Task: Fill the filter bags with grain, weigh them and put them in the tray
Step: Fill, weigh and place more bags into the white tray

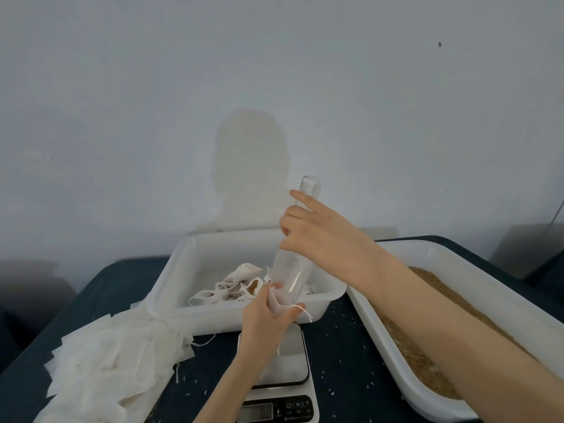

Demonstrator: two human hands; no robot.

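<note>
The right hand (317, 236) grips a clear scoop (293, 270) tipped steeply down, its mouth inside a white filter bag (279, 306) that the left hand (268, 319) pinches open above the scale (287, 374). Behind them a white tray (189, 270) holds filled bags (232, 288). A tub of grain (421, 346) sits right, a pile of empty bags (106, 367) left.

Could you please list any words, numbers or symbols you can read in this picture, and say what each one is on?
"M" and "T": buttons beside a power symbol on the scale.
Small print under the buttons: too blurred to read.
Scale display: no digits legible.
Nothing else carries text.
</note>
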